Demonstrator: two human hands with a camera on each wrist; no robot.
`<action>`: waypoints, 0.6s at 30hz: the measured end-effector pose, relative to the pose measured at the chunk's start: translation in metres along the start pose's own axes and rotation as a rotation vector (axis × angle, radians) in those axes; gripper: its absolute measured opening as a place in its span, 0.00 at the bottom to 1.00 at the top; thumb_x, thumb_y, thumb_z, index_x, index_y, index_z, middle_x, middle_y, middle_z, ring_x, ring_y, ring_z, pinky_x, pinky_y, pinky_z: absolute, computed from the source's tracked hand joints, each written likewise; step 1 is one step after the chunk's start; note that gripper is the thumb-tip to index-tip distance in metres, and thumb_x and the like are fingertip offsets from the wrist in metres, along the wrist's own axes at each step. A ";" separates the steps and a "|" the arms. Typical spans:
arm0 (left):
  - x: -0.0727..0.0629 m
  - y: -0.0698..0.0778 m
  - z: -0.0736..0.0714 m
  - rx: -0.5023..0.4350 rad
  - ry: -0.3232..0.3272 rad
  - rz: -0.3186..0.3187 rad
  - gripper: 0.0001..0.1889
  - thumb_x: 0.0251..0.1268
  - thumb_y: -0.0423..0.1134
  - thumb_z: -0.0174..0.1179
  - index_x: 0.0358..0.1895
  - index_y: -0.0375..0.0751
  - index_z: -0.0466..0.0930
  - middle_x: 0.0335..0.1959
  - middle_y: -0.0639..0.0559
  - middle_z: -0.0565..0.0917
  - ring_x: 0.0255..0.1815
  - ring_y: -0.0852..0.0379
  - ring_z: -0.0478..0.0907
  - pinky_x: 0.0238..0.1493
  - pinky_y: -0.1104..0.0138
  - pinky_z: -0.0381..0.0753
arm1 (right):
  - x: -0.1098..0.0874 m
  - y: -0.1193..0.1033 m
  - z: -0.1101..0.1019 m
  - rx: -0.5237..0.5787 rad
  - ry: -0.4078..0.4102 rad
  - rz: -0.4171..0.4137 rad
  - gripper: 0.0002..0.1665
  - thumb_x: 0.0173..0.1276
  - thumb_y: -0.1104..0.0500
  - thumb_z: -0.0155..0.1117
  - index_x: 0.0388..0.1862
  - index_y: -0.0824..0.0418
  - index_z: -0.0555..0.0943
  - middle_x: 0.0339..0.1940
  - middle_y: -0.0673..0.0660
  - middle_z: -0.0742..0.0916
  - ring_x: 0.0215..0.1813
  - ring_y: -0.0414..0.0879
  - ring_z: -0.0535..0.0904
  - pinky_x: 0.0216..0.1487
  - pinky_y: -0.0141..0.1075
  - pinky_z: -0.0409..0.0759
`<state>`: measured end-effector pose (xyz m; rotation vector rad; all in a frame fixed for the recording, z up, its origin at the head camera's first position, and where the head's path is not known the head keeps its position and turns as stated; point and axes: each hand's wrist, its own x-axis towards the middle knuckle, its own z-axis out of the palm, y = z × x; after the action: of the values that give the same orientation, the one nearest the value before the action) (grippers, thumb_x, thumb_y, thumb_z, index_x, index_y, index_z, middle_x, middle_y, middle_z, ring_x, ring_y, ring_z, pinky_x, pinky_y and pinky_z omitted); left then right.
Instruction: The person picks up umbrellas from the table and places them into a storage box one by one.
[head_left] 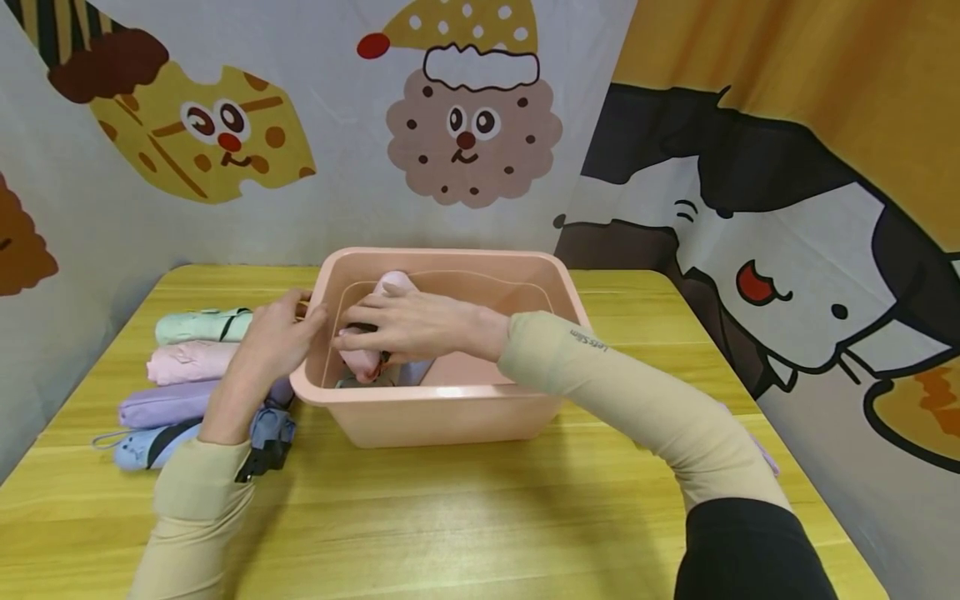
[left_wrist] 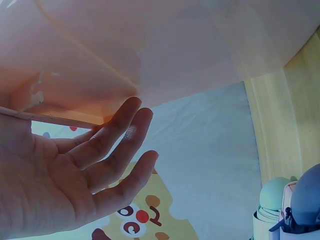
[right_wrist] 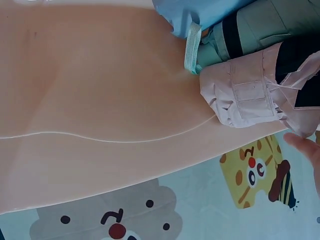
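A pink plastic bin [head_left: 442,417] stands on the table. At its left rim, my left hand [head_left: 281,333] holds on; in the left wrist view the fingers [left_wrist: 112,165] are bent under the rim. Reaching into the bin's left part, my right hand [head_left: 408,325] grips a folded pink umbrella [head_left: 362,360] with a dark band. The right wrist view shows that pink umbrella [right_wrist: 245,92] beside a green umbrella [right_wrist: 260,30] with a black strap and a blue one [right_wrist: 200,10]. Only a fingertip of the right hand shows there. A pale lilac end [head_left: 393,282] lies beyond the hand.
Left of the bin lie folded umbrellas in a row: mint [head_left: 197,327], pink [head_left: 187,362], purple [head_left: 165,404] and blue [head_left: 138,450]. The left forearm crosses their right ends. A purple item [head_left: 767,454] shows behind the right sleeve. A cartoon-printed curtain [head_left: 337,225] hangs behind the table.
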<state>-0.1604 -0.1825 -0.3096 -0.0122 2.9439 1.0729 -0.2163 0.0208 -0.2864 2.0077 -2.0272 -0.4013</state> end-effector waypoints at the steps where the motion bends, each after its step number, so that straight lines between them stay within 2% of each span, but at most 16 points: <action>1: 0.000 0.000 0.000 0.000 0.000 -0.001 0.32 0.73 0.52 0.35 0.67 0.28 0.60 0.57 0.26 0.74 0.54 0.31 0.76 0.53 0.45 0.76 | 0.000 0.000 0.000 -0.001 -0.003 0.000 0.30 0.68 0.49 0.59 0.68 0.51 0.69 0.64 0.57 0.76 0.65 0.49 0.71 0.69 0.41 0.67; 10: 0.001 0.001 -0.001 -0.002 -0.006 -0.004 0.32 0.73 0.52 0.35 0.67 0.28 0.60 0.57 0.27 0.74 0.55 0.32 0.75 0.51 0.46 0.77 | 0.001 0.001 0.000 -0.042 -0.013 0.015 0.34 0.66 0.42 0.59 0.70 0.43 0.66 0.67 0.54 0.74 0.66 0.49 0.70 0.67 0.44 0.67; 14: 0.001 0.000 -0.001 -0.004 -0.007 -0.003 0.32 0.73 0.52 0.35 0.67 0.29 0.60 0.58 0.27 0.74 0.56 0.32 0.74 0.53 0.45 0.75 | 0.000 0.002 -0.001 -0.065 -0.019 0.028 0.33 0.67 0.41 0.57 0.70 0.44 0.66 0.68 0.53 0.73 0.68 0.49 0.68 0.69 0.47 0.66; 18: 0.000 0.000 -0.001 -0.003 -0.012 -0.003 0.31 0.73 0.52 0.35 0.68 0.29 0.60 0.58 0.27 0.74 0.57 0.32 0.72 0.55 0.44 0.73 | -0.001 0.003 -0.003 -0.034 -0.021 0.011 0.32 0.67 0.44 0.58 0.69 0.46 0.67 0.68 0.55 0.73 0.70 0.49 0.66 0.73 0.49 0.62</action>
<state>-0.1607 -0.1833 -0.3085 -0.0097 2.9309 1.0725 -0.2182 0.0216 -0.2829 1.9799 -2.0288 -0.4529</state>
